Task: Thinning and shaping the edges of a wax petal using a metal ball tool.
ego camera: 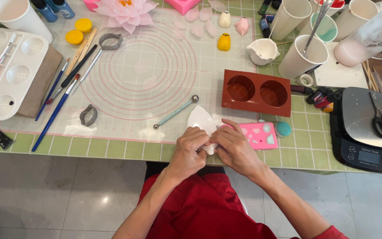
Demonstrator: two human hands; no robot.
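At table edge (111, 149), both hands (191, 152) pinch white petal (201, 120).

The petal-shaped piece (201, 118) pinched between the left hand (190, 153) and right hand (234, 148) is white, and the clothing (204, 208) below is red. The tablecloth (111, 150) is pale green with a white grid; the mat (147, 75) on it is translucent with pink rings. The two-cup mould (256, 92) is brick red, the small mould (260, 135) pink, the ball tool (175, 111) teal-handled, the scale (368, 132) black and silver
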